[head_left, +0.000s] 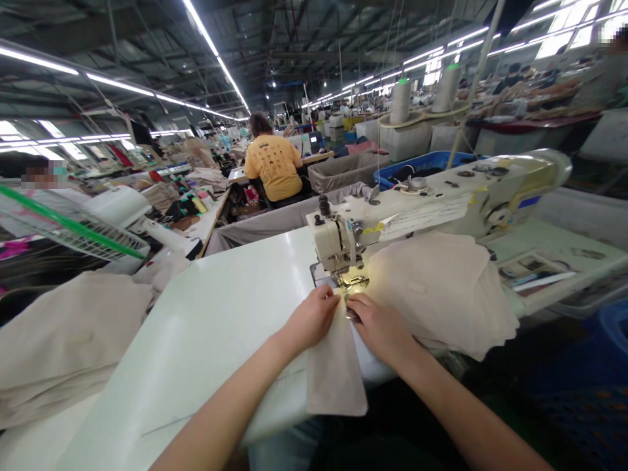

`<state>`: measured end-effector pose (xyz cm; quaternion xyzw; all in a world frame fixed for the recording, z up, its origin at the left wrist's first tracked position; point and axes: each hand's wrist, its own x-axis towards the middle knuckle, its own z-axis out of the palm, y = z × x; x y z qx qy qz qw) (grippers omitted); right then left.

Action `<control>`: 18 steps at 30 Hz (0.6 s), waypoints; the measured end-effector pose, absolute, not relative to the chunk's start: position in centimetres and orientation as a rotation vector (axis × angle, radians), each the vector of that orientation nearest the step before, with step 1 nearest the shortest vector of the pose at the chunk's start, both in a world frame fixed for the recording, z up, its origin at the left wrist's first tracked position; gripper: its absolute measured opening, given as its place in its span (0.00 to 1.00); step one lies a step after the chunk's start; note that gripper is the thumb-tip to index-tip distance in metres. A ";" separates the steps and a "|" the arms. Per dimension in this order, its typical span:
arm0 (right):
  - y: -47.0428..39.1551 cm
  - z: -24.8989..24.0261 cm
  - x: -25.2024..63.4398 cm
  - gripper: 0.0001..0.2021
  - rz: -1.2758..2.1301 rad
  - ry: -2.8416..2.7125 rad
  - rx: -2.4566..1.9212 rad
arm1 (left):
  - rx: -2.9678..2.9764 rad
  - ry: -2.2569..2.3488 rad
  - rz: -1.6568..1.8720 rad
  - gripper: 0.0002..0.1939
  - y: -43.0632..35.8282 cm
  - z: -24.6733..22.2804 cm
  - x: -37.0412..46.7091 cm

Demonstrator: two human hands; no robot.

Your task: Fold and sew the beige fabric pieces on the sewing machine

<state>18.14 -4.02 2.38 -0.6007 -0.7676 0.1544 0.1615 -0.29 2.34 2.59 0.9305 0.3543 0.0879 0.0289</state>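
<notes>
A narrow beige fabric piece (336, 376) runs from the presser foot (354, 281) of the sewing machine (422, 203) down over the table's front edge. My left hand (314, 317) pinches its left side, thumb and fingers closed just in front of the foot. On the other side, my right hand (377, 324) has bent fingers closed on the fabric's right edge, beside a small round metal part (350, 315). Lamp light falls on the needle area. A stack of beige fabric pieces (441, 284) lies right of the needle, close to my right hand.
More beige fabric (69, 333) is piled at left, near a green-edged wire basket (73, 222). A tool tray (534, 271) sits right of the machine. Behind stand a blue crate (426, 163) and thread cones (401, 101). A person in a yellow shirt (275, 167) sits ahead.
</notes>
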 end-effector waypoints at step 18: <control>-4.0 2.3 18.5 0.17 0.433 -2.296 -1.735 | 2.801 1.154 0.442 0.08 2.3 1.4 1.6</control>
